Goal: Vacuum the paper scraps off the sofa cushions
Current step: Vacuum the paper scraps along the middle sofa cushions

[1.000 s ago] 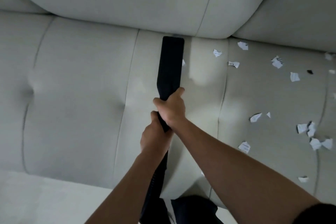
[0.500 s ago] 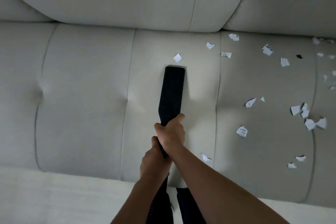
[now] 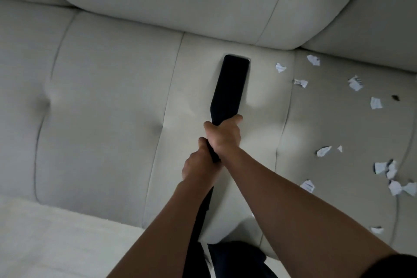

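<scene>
The right hand (image 3: pixel 223 133) and, just behind it, the left hand (image 3: pixel 198 165) grip the black vacuum nozzle (image 3: pixel 234 81); it has pushed forward again across the seat cushion (image 3: pixel 112 97); one of the paper scraps (image 3: pixel 375 103), ahead of it half a second ago, no longer shows, likely sucked up; the rest lie scattered to its right, still to do.
</scene>
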